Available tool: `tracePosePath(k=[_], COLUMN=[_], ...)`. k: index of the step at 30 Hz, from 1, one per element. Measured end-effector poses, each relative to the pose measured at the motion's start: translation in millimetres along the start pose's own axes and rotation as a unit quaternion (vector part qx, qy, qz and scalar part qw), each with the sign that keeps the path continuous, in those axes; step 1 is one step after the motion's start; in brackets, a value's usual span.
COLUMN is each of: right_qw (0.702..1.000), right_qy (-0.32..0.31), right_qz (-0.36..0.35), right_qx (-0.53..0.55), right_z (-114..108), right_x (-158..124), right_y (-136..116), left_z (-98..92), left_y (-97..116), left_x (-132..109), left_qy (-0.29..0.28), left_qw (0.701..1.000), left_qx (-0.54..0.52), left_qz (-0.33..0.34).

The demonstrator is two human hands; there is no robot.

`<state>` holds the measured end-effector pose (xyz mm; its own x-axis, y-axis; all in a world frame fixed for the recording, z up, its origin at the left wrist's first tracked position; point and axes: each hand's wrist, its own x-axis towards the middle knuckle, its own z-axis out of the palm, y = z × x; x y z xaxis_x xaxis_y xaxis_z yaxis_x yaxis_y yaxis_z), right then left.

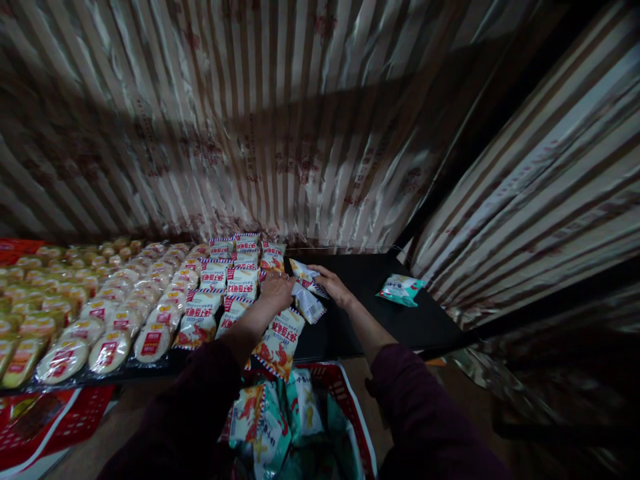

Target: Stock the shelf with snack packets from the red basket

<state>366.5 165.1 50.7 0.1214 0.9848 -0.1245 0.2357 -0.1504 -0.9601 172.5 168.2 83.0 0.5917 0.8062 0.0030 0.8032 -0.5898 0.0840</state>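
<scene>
Right hand pinched on a snack pack, just right of the pack rows on the black counter.
It's whitish with some yellow, lying tilted. Left hand is down on the rows' edge, can't tell if it's gripping anything. The rows have big red Chinese characters; a pale pack between the hands shows a barcode. Bare counter runs right to a teal pack, and one pack overhangs the front edge.
</scene>
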Motion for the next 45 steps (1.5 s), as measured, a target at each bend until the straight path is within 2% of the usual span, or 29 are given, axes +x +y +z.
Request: tracePosePath(k=[11,17,23,29,34,38,41,45], right_qw=[0.999,0.992,0.986,0.988,0.995,0.989,0.976,0.971], right_qy=[0.016,0.065,0.074,0.077,0.067,0.121,0.172,0.186], right_qz=[0.002,0.010,0.041,0.035,0.013,-0.016,0.001,0.017], right_qx=[0.033,0.108,0.147,0.125,0.068,0.082,0.135,0.152], right_z=[-2,-6,-10,-5,3,-2,-12,-21], right_x=[-40,-45,-47,-64,-75,-79,-81,-86], right_y=[22,29,27,30,33,34,32,30], left_z=[8.3,11.1,11.6,12.5,13.7,18.5,23.6,26.8], left_y=[18,18,21,25,30,34,36,40], left_x=[-26,-30,-25,-32,-41,-43,-41,-41], left_qy=[-0.009,0.028,0.039,-0.030,-0.040,-0.025,-0.004,0.009], left_qw=[0.998,0.998,0.997,0.995,0.993,0.991,0.989,0.985], left_qx=[0.004,-0.019,-0.047,-0.077,-0.090,-0.113,-0.132,-0.162], left_qz=[0.068,0.044,0.046,0.055,0.064,0.072,0.071,0.059])
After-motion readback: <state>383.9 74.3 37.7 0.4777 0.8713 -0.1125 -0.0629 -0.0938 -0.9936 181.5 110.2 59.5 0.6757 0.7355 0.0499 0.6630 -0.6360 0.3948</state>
